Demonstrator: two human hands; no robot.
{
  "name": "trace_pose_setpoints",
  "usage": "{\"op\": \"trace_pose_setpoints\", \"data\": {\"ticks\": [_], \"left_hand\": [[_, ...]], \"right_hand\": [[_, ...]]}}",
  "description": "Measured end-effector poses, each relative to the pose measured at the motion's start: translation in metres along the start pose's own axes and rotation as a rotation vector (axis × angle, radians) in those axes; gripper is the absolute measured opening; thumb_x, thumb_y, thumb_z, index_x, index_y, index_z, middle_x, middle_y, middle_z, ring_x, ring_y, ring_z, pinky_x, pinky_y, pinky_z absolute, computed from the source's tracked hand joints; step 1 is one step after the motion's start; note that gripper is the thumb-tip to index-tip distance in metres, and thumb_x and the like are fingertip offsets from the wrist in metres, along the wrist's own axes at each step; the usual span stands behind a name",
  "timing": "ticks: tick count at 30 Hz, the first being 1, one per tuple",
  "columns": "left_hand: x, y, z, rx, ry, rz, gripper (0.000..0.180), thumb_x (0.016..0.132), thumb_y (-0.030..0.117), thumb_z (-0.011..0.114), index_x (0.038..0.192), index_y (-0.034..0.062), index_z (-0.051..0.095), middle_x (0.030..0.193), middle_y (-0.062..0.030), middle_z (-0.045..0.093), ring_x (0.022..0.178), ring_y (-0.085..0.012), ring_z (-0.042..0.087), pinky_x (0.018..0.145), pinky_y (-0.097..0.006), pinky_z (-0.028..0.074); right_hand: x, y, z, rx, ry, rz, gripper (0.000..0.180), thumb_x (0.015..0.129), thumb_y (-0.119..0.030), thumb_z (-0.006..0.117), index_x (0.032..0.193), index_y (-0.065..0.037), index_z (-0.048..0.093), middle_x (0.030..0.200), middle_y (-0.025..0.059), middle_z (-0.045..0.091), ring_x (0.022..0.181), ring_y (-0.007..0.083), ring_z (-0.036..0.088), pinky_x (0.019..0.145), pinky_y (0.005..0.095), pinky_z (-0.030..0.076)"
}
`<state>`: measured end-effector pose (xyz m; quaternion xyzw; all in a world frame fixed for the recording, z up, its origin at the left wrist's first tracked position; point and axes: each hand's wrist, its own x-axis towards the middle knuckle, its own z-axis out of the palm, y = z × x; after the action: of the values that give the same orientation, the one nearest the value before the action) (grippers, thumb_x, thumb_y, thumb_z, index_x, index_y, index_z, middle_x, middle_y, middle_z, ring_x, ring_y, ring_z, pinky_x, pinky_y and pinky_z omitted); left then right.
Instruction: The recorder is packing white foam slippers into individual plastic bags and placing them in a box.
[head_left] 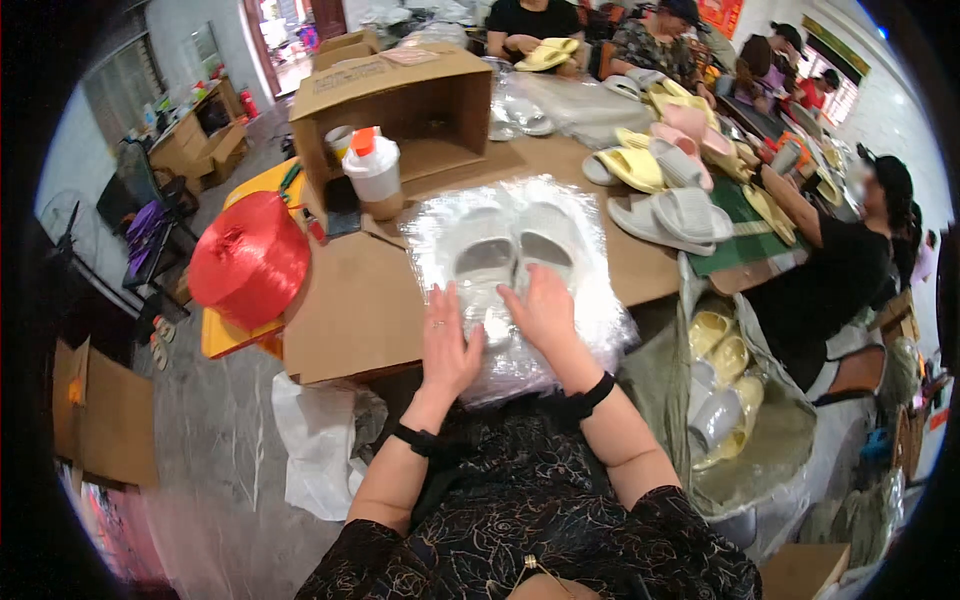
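Observation:
A pair of light grey slippers (487,257) lies side by side on a stack of shiny clear plastic bags (438,232) in front of me; plastic film seems to cover them. My left hand (450,345) rests beside the left slipper's near end, open, its fingers stretched forward and thumb apart. My right hand (546,312) lies over the near part of the right slipper, thumb spread toward the middle and fingers apart, pressing on the film. Its fingertips partly hide that slipper. Neither hand is closed round anything.
An open cardboard box (400,85) and a white bottle with an orange cap (372,170) stand beyond. Left is a red twine spool (250,260). Loose slippers (672,215) pile up at right, above a sack (650,400) of wrapped pairs. A co-worker (840,250) sits at right; others sit farther back.

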<state>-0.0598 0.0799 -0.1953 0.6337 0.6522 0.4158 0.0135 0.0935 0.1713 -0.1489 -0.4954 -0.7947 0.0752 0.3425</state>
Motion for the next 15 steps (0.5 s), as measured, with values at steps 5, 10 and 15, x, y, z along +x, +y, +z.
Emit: {"op": "trace_pose_setpoints", "data": {"ticks": [5, 10, 15], "left_hand": [[-0.006, 0.0, 0.014, 0.082, 0.048, -0.025, 0.065, 0.094, 0.028, 0.055, 0.149, -0.0015, 0.035, 0.149, -0.0327, 0.037, 0.14, -0.0475, 0.033, 0.117, -0.054, 0.024], [-0.021, 0.007, 0.014, 0.041, 0.056, -0.048, 0.063, 0.098, 0.033, 0.051, 0.146, -0.0045, 0.035, 0.149, -0.0314, 0.038, 0.141, -0.048, 0.032, 0.118, -0.052, 0.023], [-0.009, 0.012, 0.008, 0.068, -0.049, -0.019, 0.068, 0.096, 0.04, 0.056, 0.147, -0.0019, 0.038, 0.148, -0.0298, 0.041, 0.14, -0.0473, 0.033, 0.117, -0.052, 0.025]], "right_hand": [[0.032, 0.007, 0.011, 0.008, -0.132, 0.123, 0.058, 0.082, -0.042, 0.075, 0.107, 0.008, 0.057, 0.104, 0.0281, 0.063, 0.099, 0.0447, 0.061, 0.087, 0.0481, 0.049], [0.036, 0.017, 0.009, -0.12, -0.166, 0.172, 0.055, 0.082, -0.044, 0.073, 0.103, 0.005, 0.058, 0.094, 0.0273, 0.068, 0.09, 0.0437, 0.067, 0.081, 0.0505, 0.052], [0.053, 0.037, 0.026, -0.214, -0.135, 0.113, 0.044, 0.083, -0.044, 0.067, 0.093, -0.001, 0.069, 0.088, 0.0228, 0.071, 0.085, 0.0401, 0.069, 0.08, 0.0505, 0.054]]}}
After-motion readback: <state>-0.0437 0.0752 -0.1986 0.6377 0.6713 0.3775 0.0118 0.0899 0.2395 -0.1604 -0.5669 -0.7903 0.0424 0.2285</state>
